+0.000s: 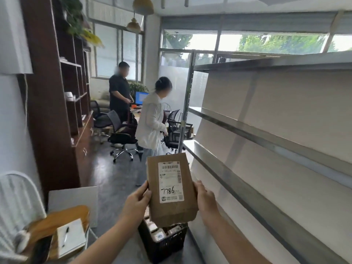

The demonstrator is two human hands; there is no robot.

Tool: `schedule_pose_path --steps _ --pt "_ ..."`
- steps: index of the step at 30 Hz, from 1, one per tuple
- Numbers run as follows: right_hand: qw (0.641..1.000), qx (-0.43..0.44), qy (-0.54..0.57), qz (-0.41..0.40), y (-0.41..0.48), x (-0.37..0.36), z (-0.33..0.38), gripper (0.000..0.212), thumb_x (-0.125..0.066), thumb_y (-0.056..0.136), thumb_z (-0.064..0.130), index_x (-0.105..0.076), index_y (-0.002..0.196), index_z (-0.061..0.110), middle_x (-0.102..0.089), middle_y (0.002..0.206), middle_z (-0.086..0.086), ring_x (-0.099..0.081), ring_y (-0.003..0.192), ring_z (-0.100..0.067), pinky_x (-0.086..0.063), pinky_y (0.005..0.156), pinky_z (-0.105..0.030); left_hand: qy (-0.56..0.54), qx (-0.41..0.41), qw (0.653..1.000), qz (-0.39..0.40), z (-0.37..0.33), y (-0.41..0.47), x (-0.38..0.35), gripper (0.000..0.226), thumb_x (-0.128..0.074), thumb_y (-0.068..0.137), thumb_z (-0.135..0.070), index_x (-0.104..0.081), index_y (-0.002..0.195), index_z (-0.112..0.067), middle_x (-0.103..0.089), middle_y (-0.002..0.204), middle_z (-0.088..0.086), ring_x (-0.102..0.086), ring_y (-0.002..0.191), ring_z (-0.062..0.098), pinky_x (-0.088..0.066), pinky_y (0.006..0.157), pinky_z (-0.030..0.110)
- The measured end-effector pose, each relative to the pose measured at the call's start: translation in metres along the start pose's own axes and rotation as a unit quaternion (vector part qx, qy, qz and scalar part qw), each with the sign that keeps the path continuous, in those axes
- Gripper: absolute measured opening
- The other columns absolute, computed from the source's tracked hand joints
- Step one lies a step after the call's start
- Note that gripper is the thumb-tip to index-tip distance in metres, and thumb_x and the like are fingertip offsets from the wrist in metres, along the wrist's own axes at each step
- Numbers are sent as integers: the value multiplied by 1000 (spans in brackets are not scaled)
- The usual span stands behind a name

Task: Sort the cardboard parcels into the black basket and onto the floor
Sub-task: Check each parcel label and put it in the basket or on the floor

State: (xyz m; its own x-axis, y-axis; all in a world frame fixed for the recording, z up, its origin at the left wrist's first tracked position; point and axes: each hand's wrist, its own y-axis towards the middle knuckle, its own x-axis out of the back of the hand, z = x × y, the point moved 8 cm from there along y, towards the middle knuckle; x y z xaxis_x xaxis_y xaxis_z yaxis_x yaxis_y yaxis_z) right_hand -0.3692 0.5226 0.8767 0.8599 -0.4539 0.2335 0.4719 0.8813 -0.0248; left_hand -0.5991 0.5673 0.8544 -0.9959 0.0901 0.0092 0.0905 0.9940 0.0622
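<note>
Flat brown cardboard parcel (172, 189) with a white shipping label, "7786" handwritten on it, is held upright in the air at chest height, label facing the camera. Left hand (137, 200) grips its left edge, thumb on the front face, fingers curled behind. Right hand (206, 200) grips the right edge; its fingers wrap out of sight behind the parcel. The parcel hangs directly above a black plastic lattice basket (167, 244) on the dark floor (114, 180); the basket already holds several small parcels, details too blurred to tell. Right of the basket, a long grey metal shelving unit (266, 141) with bare white boards runs away from the camera. Lower left, a white metal-frame chair (17, 197) carries a brown padded envelope, a white notebook (71, 237) and a pen on top. Further back, two people stand among black office chairs (122, 130) near a lit monitor. Dark brown wooden shelving (57, 103) lines the left wall.
</note>
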Motion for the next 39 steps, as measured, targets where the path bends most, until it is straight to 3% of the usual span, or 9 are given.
schedule_pose_path --steps 9,13,16,19,22,26,32,35,39 --pt "998 -4 10 66 64 -24 -15 49 -31 105 38 -73 88 17 -74 83 0 -68 79 -13 -46 59 -21 8 13 998 -57 11 28 -6 46 -49 101 -14 -42 146 -19 -57 137 -2 -55 125 17 -46 107 35" --pt "991 -10 15 131 102 -30 -14 55 -28 106 42 -74 95 15 -76 88 -3 -70 89 -19 -52 71 -28 24 -12 995 -100 1 45 -24 43 -47 102 -16 -43 143 -26 -60 118 -15 -58 102 2 -50 80 12" --pt "986 -12 13 168 135 -30 -12 57 -26 105 44 -74 96 15 -76 91 -3 -70 89 -17 -52 76 -29 45 -18 990 -131 -5 67 -32 40 -48 102 -16 -48 140 -27 -62 108 -18 -61 105 3 -52 89 18" --pt "985 2 17 169 161 -19 -10 54 -30 105 44 -74 94 16 -75 90 -3 -70 89 -17 -54 80 -31 44 -11 990 -132 -6 87 -49 40 -50 101 -18 -50 140 -26 -59 128 -10 -55 123 14 -47 105 34" --pt "984 6 20 177 185 -10 -18 54 -31 105 44 -74 90 15 -75 87 -1 -70 85 -15 -53 71 -28 46 -5 991 -126 1 102 -66 42 -52 100 -19 -49 141 -27 -54 142 -5 -51 130 16 -43 109 42" --pt "976 -1 41 216 212 -6 -21 57 -23 105 49 -71 86 25 -75 92 0 -69 91 -15 -49 80 -28 53 -4 991 -120 12 118 -82 46 -53 100 -21 -45 145 -27 -52 144 -3 -50 132 16 -43 110 44" --pt "973 -6 50 225 236 -15 -29 59 -23 102 56 -74 91 26 -75 100 -2 -67 101 -20 -49 99 -40 59 -12 990 -126 20 141 -89 46 -51 101 -19 -44 146 -23 -50 146 -4 -49 133 15 -42 110 42" --pt "975 -11 52 216 249 -25 -32 57 -24 104 50 -69 78 25 -74 91 -2 -68 95 -20 -51 86 -32 44 -13 990 -137 28 153 -87 46 -50 101 -16 -43 147 -22 -49 147 -3 -49 133 15 -43 110 40" --pt "973 -8 57 225 269 -47 -24 61 -22 106 46 -72 89 17 -75 90 -5 -69 87 -17 -48 63 -18 35 -39 990 -128 31 185 -78 46 -48 102 -18 -42 145 -33 -51 143 -12 -51 129 8 -48 104 32"
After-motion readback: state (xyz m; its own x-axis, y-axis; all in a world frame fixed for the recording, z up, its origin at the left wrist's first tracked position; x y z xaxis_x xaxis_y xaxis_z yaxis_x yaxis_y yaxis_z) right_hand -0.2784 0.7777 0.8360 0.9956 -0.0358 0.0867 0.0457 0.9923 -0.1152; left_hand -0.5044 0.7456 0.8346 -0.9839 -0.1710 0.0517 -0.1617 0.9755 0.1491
